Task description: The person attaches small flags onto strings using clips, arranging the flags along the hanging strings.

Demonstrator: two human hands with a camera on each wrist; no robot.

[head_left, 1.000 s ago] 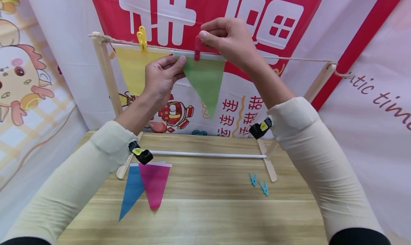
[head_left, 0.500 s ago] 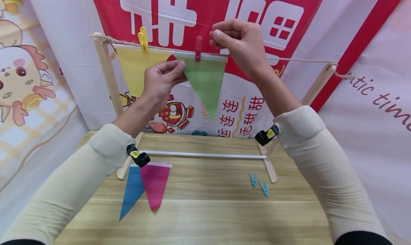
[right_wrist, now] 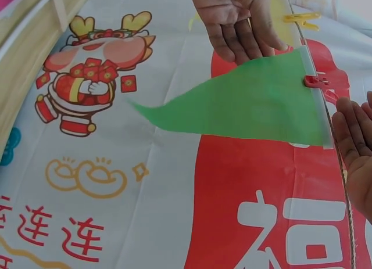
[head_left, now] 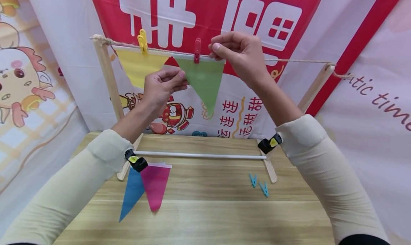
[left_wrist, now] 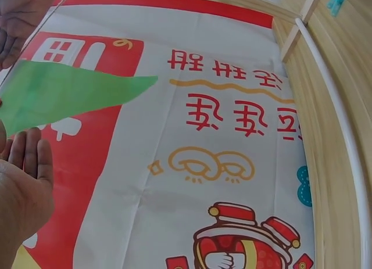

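A green triangular pennant (head_left: 205, 80) hangs from the twine (head_left: 285, 60), held by a red clothespin (head_left: 197, 52) at its top edge. My left hand (head_left: 163, 84) is beside the pennant's left edge, fingers relaxed and holding nothing; in the right wrist view its fingertips lie near that edge, and whether they touch is unclear. My right hand (head_left: 240, 54) is beside the pennant's top right corner, close to the twine, its fingers loosely bent with nothing between them. Further left, a yellow pennant (head_left: 138, 64) hangs under a yellow clothespin (head_left: 142, 41), partly behind my left hand.
A wooden frame post (head_left: 107, 73) at left and another post (head_left: 316, 86) at right carry the twine. A white rod (head_left: 199, 155) joins their feet. On the table (head_left: 208, 216) lie a blue pennant (head_left: 131, 191), a pink pennant (head_left: 155, 186) and two blue clothespins (head_left: 258, 184).
My right hand has come away from the red clothespin, moving right and then slightly down. My left hand has slid down from the green pennant's top left corner. The pennant stays clipped.
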